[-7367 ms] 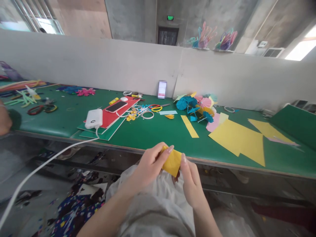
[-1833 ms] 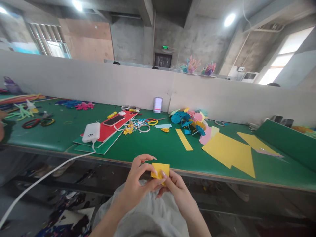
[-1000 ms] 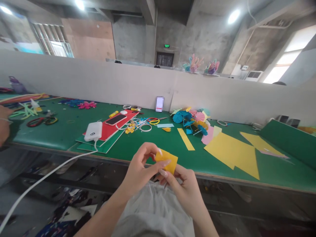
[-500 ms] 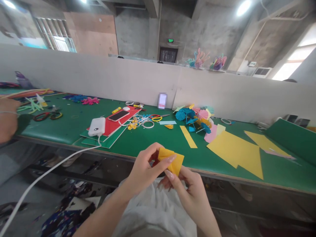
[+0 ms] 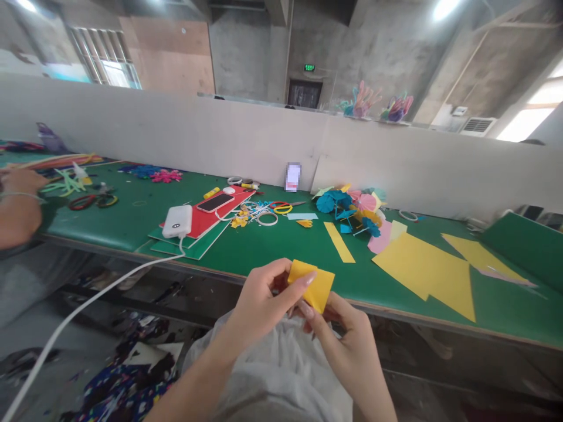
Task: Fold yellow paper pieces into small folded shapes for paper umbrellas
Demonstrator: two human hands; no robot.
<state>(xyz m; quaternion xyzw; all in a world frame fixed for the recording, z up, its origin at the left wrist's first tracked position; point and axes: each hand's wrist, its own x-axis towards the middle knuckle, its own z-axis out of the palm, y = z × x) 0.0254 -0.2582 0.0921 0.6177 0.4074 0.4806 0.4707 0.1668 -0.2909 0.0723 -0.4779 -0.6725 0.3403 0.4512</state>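
Note:
A small folded piece of yellow paper (image 5: pixel 321 288) is held between my two hands, just in front of the table edge and above my lap. My left hand (image 5: pixel 268 296) pinches its left side, thumb lying across the front and fingers behind. At the lower edge, my right hand (image 5: pixel 341 325) grips the paper with its thumb in front; its other fingers are partly hidden behind. On the green table beyond lie a yellow paper strip (image 5: pixel 339 242), a small yellow fan-like cut piece (image 5: pixel 304 224) and a light blue strip (image 5: pixel 302 217).
Large yellow sheets (image 5: pixel 424 272) lie to the right, near a heap of small paper umbrellas (image 5: pixel 347 205). Scissors (image 5: pixel 284 207), tape rings and scraps sit mid-table. A white power bank (image 5: pixel 177 221) trails a cable across the table edge. Another person's hand (image 5: pixel 20 187) is at far left.
The yellow paper now faces me flatter, with more of its square surface showing. Both hands keep their hold. At far left, the other person's hand has reached farther over the table.

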